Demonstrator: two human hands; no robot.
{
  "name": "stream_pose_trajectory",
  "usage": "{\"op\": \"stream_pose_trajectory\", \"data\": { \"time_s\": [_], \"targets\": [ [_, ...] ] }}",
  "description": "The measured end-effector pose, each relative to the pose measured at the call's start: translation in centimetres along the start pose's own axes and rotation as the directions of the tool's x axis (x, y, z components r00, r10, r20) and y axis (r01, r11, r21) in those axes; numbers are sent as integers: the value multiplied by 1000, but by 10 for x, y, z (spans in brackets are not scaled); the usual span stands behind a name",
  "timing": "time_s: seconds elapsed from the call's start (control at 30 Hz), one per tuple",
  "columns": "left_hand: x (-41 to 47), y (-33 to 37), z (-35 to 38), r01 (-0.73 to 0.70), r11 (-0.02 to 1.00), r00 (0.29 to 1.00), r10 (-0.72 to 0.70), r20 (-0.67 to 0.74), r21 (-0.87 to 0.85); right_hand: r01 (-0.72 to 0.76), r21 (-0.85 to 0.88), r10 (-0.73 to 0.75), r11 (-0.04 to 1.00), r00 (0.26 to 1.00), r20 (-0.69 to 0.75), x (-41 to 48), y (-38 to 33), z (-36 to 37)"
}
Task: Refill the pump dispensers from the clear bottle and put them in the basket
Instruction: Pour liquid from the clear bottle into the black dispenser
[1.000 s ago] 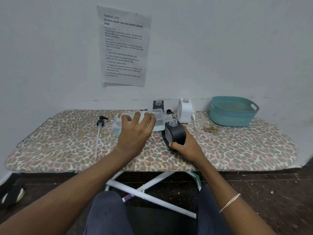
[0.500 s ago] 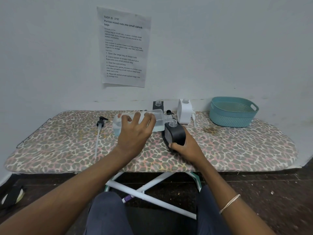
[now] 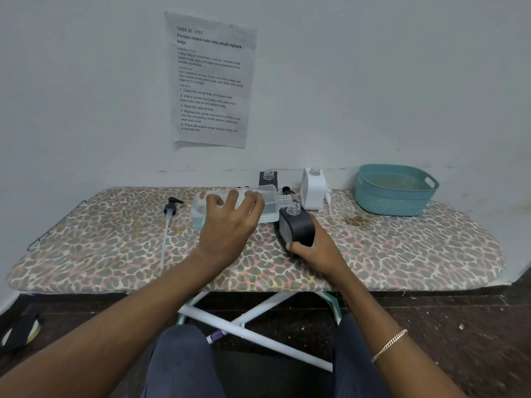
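Observation:
My left hand (image 3: 230,222) grips the clear bottle (image 3: 268,212), which lies tipped on its side with its threaded neck just over the open mouth of a black dispenser (image 3: 296,228). That dispenser leans toward me, held at its lower end by my right hand (image 3: 316,249). A little pale liquid sits in the clear bottle. Behind stand a second black dispenser (image 3: 268,178) and a white dispenser (image 3: 313,189), both without pumps. The teal basket (image 3: 396,193) stands at the right rear with nothing visible inside.
A black pump head with a long tube (image 3: 168,225) lies on the left of the leopard-print board (image 3: 402,254). Another black pump (image 3: 287,191) and a white pump (image 3: 328,196) lie near the rear bottles. A paper sheet (image 3: 211,79) hangs on the wall.

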State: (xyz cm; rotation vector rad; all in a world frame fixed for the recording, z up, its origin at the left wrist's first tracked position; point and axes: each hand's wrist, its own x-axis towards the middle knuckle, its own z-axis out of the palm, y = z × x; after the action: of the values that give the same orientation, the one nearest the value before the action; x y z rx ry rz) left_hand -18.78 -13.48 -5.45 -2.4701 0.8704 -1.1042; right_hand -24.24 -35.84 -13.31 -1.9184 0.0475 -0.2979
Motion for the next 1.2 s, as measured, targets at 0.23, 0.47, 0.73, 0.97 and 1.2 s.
{"op": "stream_pose_trajectory", "data": {
  "time_s": [0.23,0.47,0.73,0.97,1.2],
  "targets": [
    [0,0,0,-4,1000,1000,4,16,0,1,-17,-1,1000,1000,-2,2,2,-1],
    [0,0,-1,-10,1000,1000,10,2,9,-10,-28,10,1000,1000,-3,1,1,0],
    [0,0,-1,-12,1000,1000,12,-16,10,-10,-31,10,999,1000,-5,2,1,0],
    [1,0,0,-17,1000,1000,17,-19,16,-16,-37,16,999,1000,-7,1,1,0],
    [1,0,-1,-16,1000,1000,17,-19,16,-22,-40,22,999,1000,-6,1,-1,0]
  ]
}}
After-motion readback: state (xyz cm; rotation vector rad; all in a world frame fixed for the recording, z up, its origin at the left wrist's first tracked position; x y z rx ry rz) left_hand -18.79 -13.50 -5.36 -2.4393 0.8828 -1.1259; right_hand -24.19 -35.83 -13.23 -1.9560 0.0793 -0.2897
